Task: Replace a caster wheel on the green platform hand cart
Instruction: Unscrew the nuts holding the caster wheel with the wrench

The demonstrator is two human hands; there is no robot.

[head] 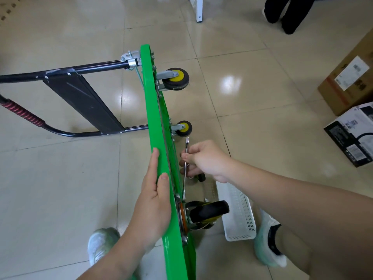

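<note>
The green platform cart (pixel 152 110) stands on its edge, with its underside facing right. My left hand (pixel 154 201) lies flat against the platform's top face, thumb over the edge, steadying it. My right hand (pixel 203 158) grips a silver wrench (pixel 186 150) held along the underside, its lower end reaching toward the mounting plate of the near black caster wheel (pixel 210 212). Two yellow-hubbed casters (pixel 176 78) (pixel 183 128) stick out farther up the underside. The cart's black folding handle (pixel 60 98) lies on the floor at the left.
A white perforated plastic basket (pixel 239 215) sits on the tiled floor just right of the near caster. Cardboard and black boxes (pixel 351 118) stand at the right edge. Another person's dark shoes (pixel 282 13) and a white furniture leg (pixel 198 9) are at the top. My shoes flank the cart.
</note>
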